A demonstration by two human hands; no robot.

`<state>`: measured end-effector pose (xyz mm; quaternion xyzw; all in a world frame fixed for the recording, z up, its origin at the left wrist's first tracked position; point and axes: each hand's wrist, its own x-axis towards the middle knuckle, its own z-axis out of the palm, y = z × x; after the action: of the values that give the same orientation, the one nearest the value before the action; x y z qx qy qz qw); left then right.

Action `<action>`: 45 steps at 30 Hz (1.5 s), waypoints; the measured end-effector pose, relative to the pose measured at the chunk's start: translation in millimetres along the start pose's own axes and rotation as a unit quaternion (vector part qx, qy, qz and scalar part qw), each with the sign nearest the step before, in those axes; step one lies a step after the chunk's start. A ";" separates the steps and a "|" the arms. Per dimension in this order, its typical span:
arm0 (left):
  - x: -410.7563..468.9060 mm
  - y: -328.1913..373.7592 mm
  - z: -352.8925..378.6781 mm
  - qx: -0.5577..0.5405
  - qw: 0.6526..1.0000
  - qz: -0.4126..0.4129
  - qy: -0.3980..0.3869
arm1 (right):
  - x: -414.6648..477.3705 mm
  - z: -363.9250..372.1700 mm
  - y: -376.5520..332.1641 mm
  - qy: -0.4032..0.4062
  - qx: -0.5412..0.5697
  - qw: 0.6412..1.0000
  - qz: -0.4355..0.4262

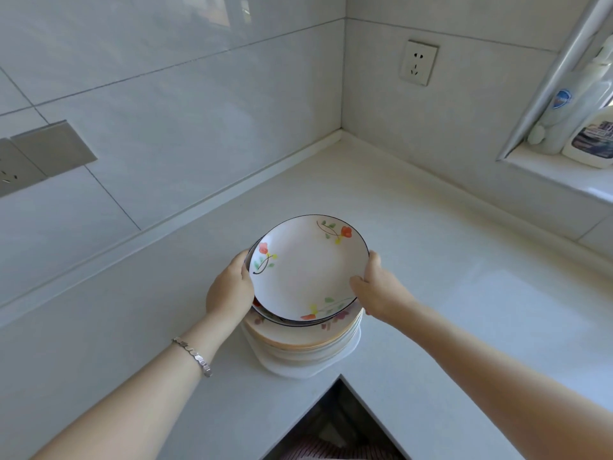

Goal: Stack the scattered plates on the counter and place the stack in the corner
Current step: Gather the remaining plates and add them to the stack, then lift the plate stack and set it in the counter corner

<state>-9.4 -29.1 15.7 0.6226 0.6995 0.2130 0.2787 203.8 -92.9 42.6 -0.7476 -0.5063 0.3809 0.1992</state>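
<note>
A stack of plates (303,340) sits on the white tabletop (431,260) near its inner front edge, round glossy ceramic with a flower-painted, dark-rimmed top plate (308,267). The left hand (230,288) and right hand (376,287) clasp the stack's opposite sides. Bare tabletop stretches toward the tiled corner (341,131); bottles (583,111) stand on a sill at right.

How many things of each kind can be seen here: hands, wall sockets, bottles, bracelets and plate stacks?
Hands: 2 (left hand, right hand)
Sockets: 2 (white socket, grey socket)
Bottles: 2 (tall bottle, short bottle)
Bracelets: 1 (bracelet)
Plate stacks: 1 (stack; its plates cannot be counted exactly)
Total: 8
</note>
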 end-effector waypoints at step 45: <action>-23.4 -78.1 50.0 -0.535 0.710 -0.395 -0.231 | 24.1 80.0 99.5 -0.097 0.537 0.799 0.253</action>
<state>-33.8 -65.2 -69.4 0.0659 0.5641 0.2721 0.7768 207.0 -118.6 -84.7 -0.5816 -0.0308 0.6990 0.4150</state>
